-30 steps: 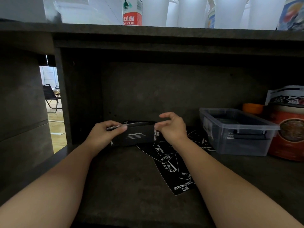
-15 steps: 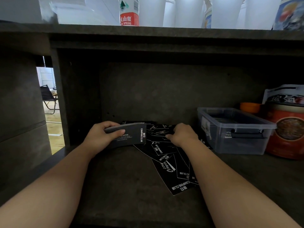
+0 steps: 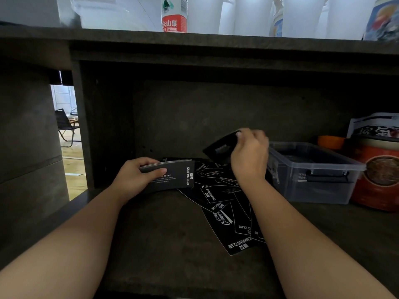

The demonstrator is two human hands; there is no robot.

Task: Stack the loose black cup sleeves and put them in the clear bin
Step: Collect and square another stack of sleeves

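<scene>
From the head camera we see our left hand curled around a stack of sleeves, thumb across its top edge and fingers wrapped beneath, holding the stack just above the dark shelf; white lettering reading "CAMPING CLUB" shows along its right end. Our right hand is raised above the shelf and pinches a single sleeve by its upper corner, fingertips closed on the card, which hangs tilted with its lower end toward the left. Beneath and between the two hands, the loose sleeves lie fanned and overlapping flat on the shelf, some running under the right forearm and toward us. The clear bin stands on the shelf just to the right of the raised hand, lidless, with a dark latch on its front wall; we cannot tell how much already lies inside it. Right of the bin, touching or nearly so, sits a red container, with an orange bowl behind. On the upper shelf stands a water bottle with a red label, beside white cups.
</scene>
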